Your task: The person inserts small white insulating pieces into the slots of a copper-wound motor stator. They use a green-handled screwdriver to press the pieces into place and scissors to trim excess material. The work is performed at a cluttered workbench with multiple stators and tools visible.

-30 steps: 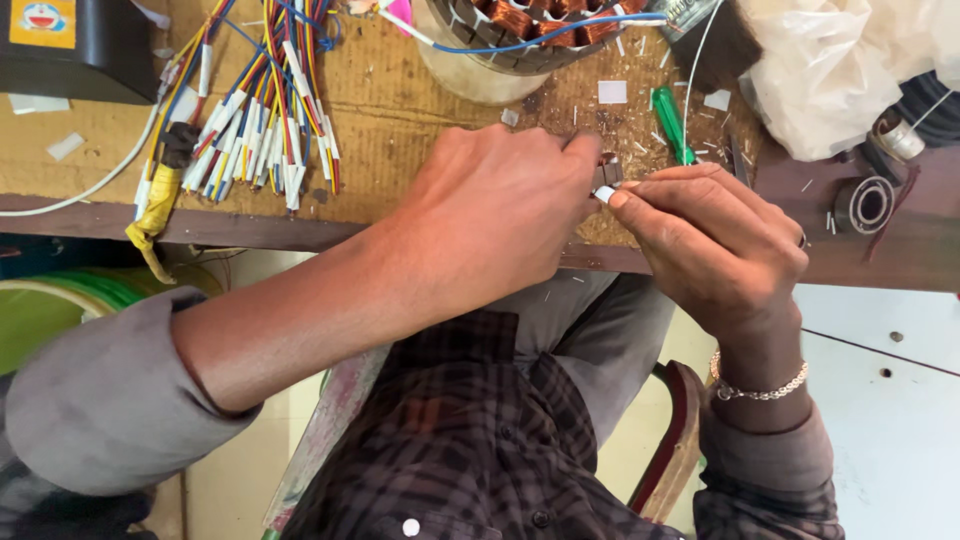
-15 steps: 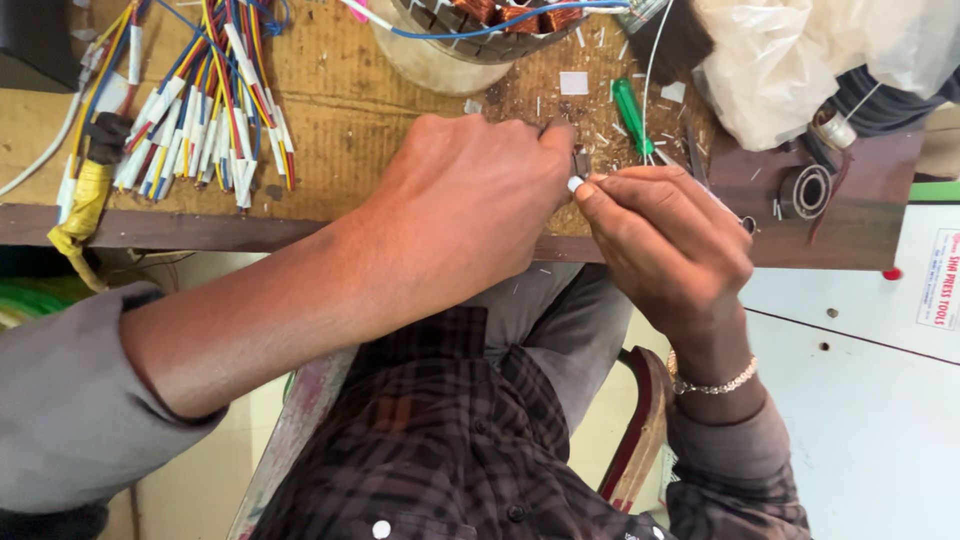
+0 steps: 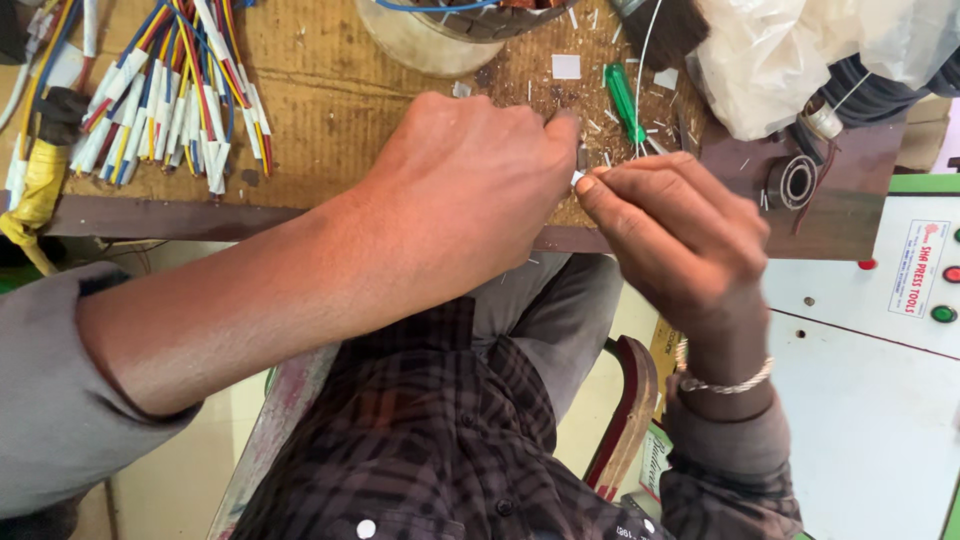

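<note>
My left hand (image 3: 470,195) is curled over the front edge of the wooden bench (image 3: 330,110), its fingers closed; whatever it grips is hidden under the knuckles. My right hand (image 3: 675,235) meets it fingertip to fingertip and pinches a small white sleeve piece (image 3: 578,178) between thumb and forefinger. A bracelet circles the right wrist. A green-handled screwdriver (image 3: 623,100) lies on the bench just beyond the fingertips.
A bundle of coloured wires with white sleeved ends (image 3: 165,95) lies at the left. A round motor stator (image 3: 450,30) sits at the back, a crumpled plastic bag (image 3: 800,55) and a bearing (image 3: 793,182) at the right. A white machine panel (image 3: 880,330) stands at lower right.
Both hands stay joined at the bench edge, working the small white piece. The view has shifted, so the hands sit slightly lower and the bench further left.
</note>
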